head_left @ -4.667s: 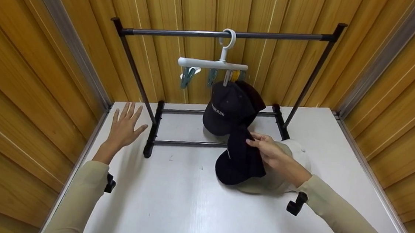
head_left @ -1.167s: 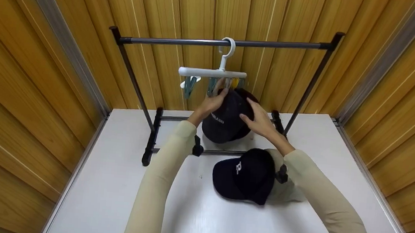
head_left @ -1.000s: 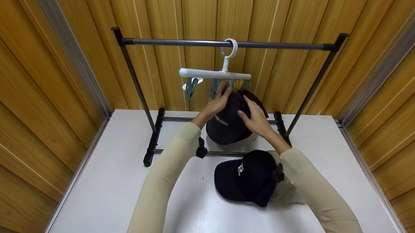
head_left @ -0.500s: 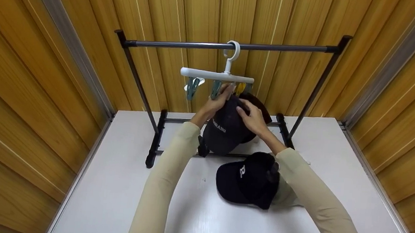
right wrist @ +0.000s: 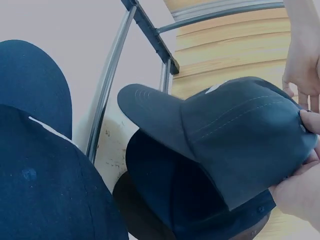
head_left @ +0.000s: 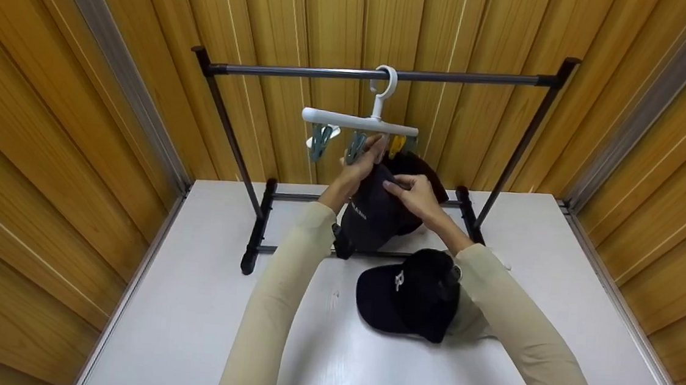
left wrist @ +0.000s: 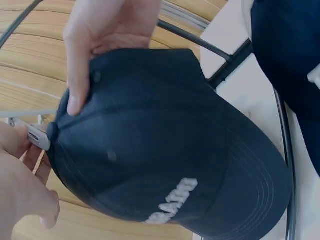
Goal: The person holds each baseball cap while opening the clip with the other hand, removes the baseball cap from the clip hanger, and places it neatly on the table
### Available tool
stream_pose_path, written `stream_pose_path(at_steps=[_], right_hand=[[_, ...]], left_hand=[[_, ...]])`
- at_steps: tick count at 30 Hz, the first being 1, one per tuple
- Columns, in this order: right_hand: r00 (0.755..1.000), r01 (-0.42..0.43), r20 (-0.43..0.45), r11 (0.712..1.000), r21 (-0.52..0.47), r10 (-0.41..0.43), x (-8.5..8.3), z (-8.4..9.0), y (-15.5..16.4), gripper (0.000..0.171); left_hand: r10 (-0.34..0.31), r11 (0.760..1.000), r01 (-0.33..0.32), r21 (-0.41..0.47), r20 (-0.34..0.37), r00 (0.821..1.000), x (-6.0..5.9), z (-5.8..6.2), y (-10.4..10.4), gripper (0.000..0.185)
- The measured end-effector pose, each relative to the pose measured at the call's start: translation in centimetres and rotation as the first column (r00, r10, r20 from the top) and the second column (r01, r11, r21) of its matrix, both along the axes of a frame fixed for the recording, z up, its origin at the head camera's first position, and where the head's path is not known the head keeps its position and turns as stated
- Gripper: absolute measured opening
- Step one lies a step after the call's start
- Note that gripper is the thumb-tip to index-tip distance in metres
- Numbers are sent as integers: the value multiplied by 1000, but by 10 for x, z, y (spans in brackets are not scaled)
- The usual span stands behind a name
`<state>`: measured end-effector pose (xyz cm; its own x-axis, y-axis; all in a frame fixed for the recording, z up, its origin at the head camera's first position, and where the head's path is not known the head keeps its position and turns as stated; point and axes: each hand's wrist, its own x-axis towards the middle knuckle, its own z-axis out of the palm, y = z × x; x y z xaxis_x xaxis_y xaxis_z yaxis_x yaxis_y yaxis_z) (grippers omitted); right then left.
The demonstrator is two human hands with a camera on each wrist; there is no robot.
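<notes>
From my head camera I see the whole place: the black metal clothes rack point(head_left: 383, 73) standing on the white desk point(head_left: 197, 328), and the white plastic clip hanger point(head_left: 361, 120) hooked on its top bar. The wrist cameras do not show this; they show only the caps from close.

The dark navy baseball cap with white letters point(head_left: 372, 210) hangs under the hanger, near its middle. In the left wrist view I see the white embroidered letters on its front and a small metal clip at its top edge, which the head view hides behind my fingers. The right wrist view shows a second dark cap point(right wrist: 200, 200) hanging just behind the first one.

My left hand point(head_left: 360, 163) is at the top of the navy cap, fingers curled around the clip and the cap edge. My right hand point(head_left: 413, 192) pinches the crown of the same cap, thumb in front, fingers bent behind.

Another dark navy cap with a white logo point(head_left: 408, 292) lies on the desk under my right forearm, on top of a beige cap point(head_left: 474, 319).
</notes>
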<state>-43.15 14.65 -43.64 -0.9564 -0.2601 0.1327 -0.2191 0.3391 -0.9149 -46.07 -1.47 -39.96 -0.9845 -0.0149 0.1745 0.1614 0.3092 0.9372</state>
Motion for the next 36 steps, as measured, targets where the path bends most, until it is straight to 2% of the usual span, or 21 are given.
stream_pose_path(at_steps=[5, 8, 12, 15, 18, 20, 24, 28, 31, 32, 34, 36], right_hand=[[999, -19, -34, 1000, 11, 19, 3, -3, -6, 29], [997, -22, -70, 1000, 4, 22, 5, -6, -10, 25], [998, -17, -61, 1000, -26, 16, 8, -7, -16, 25], [1000, -9, -28, 999, -31, 8, 11, -6, -19, 28], [1000, -3, 6, 999, -35, 4, 14, -4, -21, 30], [999, -11, 34, 999, -50, 13, 17, -2, -21, 31], [994, -35, 99, 995, -98, 44, 23, 0, -22, 33], [989, -26, 139, 993, -118, 42, 28, 1, -23, 34], [986, 5, 165, 989, -150, 20, 32, 1, -24, 34], [984, 12, 176, 987, -162, 17, 34, 1, -24, 34], [976, 27, 216, 979, -204, 18, 37, 3, -24, 35], [964, 38, 265, 967, -251, 31, 40, 6, -24, 38]], left_hand=[[25, 999, -24, -21, 51, 998, -1, 4, -1, 36], [8, 999, -5, -32, 86, 996, -2, 8, -3, 40], [-84, 996, 89, -16, 195, 977, -1, 12, -6, 47], [-172, 985, 173, 12, 202, 964, 1, 14, -6, 49], [-188, 977, 201, -68, 168, 968, 6, 13, -8, 52], [-150, 970, 175, -171, 150, 977, 11, 10, -12, 52], [-96, 929, 123, -349, 96, 991, 19, 5, -27, 50], [-63, 884, 56, -463, 0, 998, 27, -1, -49, 50], [-48, 837, 3, -548, -66, 997, 33, -7, -71, 52], [-44, 815, -12, -580, -82, 996, 35, -10, -79, 53], [-35, 755, -50, -654, -117, 993, 40, -15, -94, 55], [-33, 686, -79, -723, -140, 990, 45, -19, -109, 58]])
